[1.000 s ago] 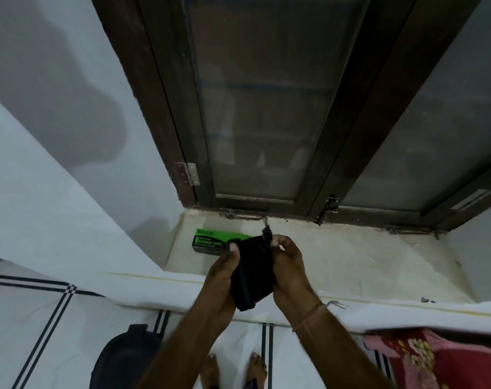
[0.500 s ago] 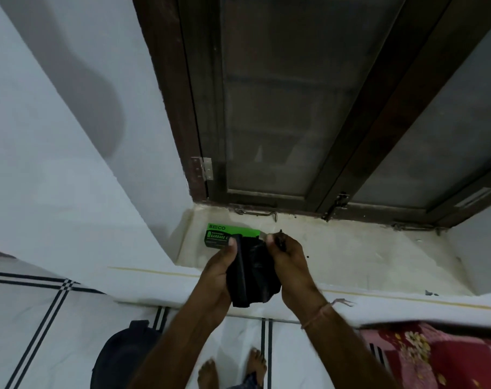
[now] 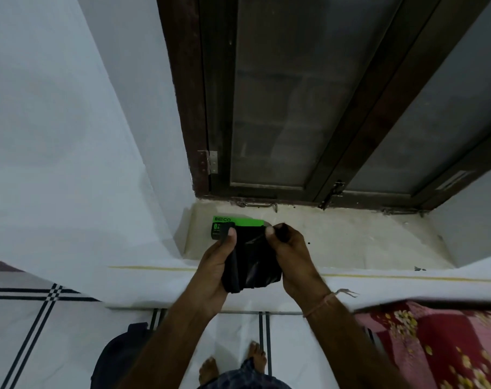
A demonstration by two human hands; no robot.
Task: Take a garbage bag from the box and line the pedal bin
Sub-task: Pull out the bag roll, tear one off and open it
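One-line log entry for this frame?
phase: unfolding bag | left hand: grips black garbage bag | right hand: pinches its top edge | green box: on sill | bin: unlined

Dim, soft focus, wide-angle edge warp.

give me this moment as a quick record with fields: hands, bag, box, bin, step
left hand: grips the bag's left edge
right hand: pinches its top right corner
garbage bag: black, folded, held over the ledge
box: green, on the window ledge, behind the hands
pedal bin: not clearly in view
step: bag out, not yet opened
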